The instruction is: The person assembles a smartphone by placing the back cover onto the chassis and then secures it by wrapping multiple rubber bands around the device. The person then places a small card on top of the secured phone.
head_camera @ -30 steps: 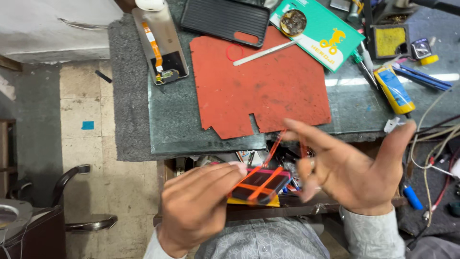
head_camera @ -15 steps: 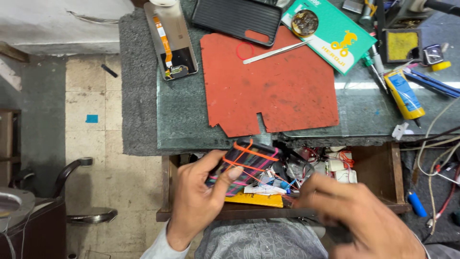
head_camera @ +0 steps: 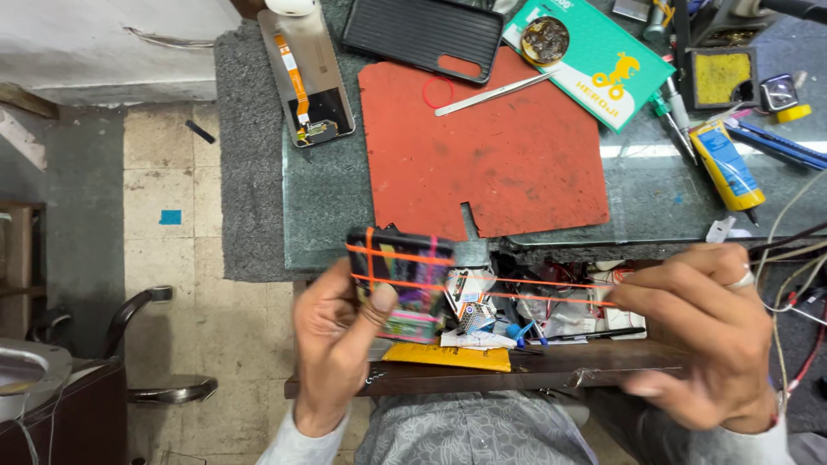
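My left hand (head_camera: pixel 338 344) holds a dark phone-sized bundle (head_camera: pixel 398 280) bound with orange rubber bands, just below the front edge of the green stone worktop (head_camera: pixel 332 207). My right hand (head_camera: pixel 699 331) pinches an orange rubber band (head_camera: pixel 534 291) and stretches it out to the right from the bundle. Both hands hover over an open drawer (head_camera: pixel 534 314) full of small parts.
A red mat (head_camera: pixel 500 155) covers the worktop, with a loose red band (head_camera: pixel 438 91) and tweezers (head_camera: pixel 495 93) on it. Behind lie a black phone case (head_camera: pixel 422 34), a phone screen with flex cable (head_camera: pixel 306 77), a green box (head_camera: pixel 594 60), a yellow-blue tube (head_camera: pixel 724 164) and wires (head_camera: pixel 792 241).
The bundle has risen and turned upright in my left hand. My right hand moved out to the right, pulling a rubber band taut from the bundle.
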